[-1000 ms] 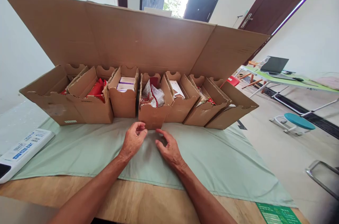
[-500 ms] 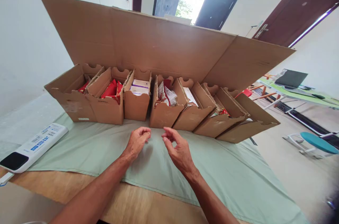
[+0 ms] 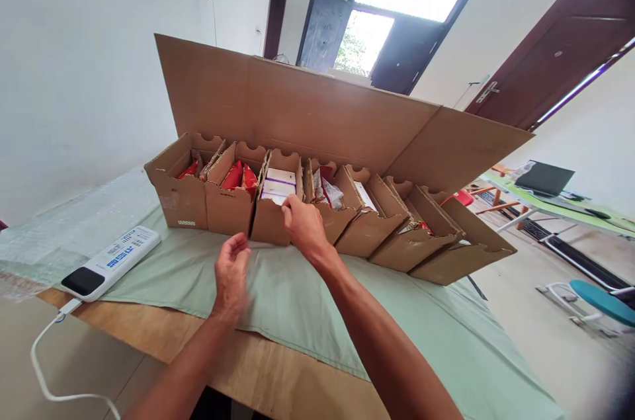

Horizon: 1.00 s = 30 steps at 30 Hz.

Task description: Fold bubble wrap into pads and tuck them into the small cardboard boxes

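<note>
A row of several small cardboard bins [image 3: 233,211] stands on a pale green cloth [image 3: 278,288], backed by a tall cardboard sheet [image 3: 307,109]. My right hand [image 3: 303,227] is at the front rim of the third bin from the left, which holds white and purple packets [image 3: 278,185]; its fingers curl at the rim, and I cannot make out anything in them. My left hand [image 3: 231,274] hovers over the cloth in front of the bins, fingers loosely apart, holding nothing. Red packets [image 3: 238,176] fill the two left bins.
A white power bank [image 3: 112,261] with a cable [image 3: 44,367] lies at the table's left edge. Bubble wrap [image 3: 74,221] covers the far left. To the right stand a green table with a laptop [image 3: 543,178] and a teal stool [image 3: 602,301]. Doors are behind.
My right hand has gone forward and left from the cloth up to the third bin's rim. My left hand has drawn back toward me. The view has swung right, shifting the bins left.
</note>
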Available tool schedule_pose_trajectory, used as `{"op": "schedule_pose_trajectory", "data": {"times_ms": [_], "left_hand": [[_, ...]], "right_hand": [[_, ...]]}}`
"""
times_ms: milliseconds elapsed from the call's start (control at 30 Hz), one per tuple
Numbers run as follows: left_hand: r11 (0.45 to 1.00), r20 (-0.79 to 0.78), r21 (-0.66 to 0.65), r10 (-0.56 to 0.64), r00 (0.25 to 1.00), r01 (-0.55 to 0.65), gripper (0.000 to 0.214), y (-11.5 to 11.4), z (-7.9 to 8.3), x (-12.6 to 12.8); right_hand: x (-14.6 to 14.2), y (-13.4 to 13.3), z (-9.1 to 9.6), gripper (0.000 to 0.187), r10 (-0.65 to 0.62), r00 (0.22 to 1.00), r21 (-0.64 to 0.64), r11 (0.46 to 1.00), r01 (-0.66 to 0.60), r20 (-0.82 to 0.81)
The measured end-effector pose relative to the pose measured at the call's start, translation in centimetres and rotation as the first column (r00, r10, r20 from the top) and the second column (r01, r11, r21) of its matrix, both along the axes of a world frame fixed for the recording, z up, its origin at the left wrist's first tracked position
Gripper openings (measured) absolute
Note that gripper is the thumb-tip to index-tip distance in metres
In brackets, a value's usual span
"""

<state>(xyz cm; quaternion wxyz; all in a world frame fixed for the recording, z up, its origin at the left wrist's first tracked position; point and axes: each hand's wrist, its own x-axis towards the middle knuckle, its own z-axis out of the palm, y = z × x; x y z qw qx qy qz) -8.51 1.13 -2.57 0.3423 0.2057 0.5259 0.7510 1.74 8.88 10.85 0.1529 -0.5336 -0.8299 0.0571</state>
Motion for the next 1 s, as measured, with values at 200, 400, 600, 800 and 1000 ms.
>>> {"op": "schedule_pose_trajectory", "data": {"times_ms": [200, 400, 600, 800, 1000], "left_hand": [[0.995, -0.099, -0.070, 0.060, 0.993, -0.067, 0.045, -5.5, 0.2, -1.0], [0.997, -0.126, 0.005, -0.077, 0.989, 0.078, 0.048, -8.1, 0.7, 0.6], [0.989, -0.018, 0.052, -0.135, 0.991, 0.136, 0.056, -9.8, -0.2, 4.1], [0.993, 0.051, 0.072, -0.094, 0.994, 0.090, 0.065, -9.3, -1.0, 6.5], [0.892, -0.395, 0.099, -0.372, 0.840, 0.441, 0.054, -3.7, 1.6, 9.2]], "right_hand": [[9.8, -11.4, -1.5, 0.021, 0.235, 0.917, -0.011, 0.968, -0.252, -0.322], [22.0, -15.1, -1.6, 0.011, 0.120, 0.830, 0.080, 0.993, -0.091, -0.545], [26.2, -16.5, -7.4, 0.068, 0.013, 0.590, -0.041, 0.996, -0.078, -0.808], [23.1, -17.2, -12.9, 0.051, -0.172, 0.723, -0.173, 0.982, 0.073, -0.669], [28.1, -11.9, -13.2, 0.045, -0.297, 0.732, -0.090, 0.947, 0.309, -0.613]]}}
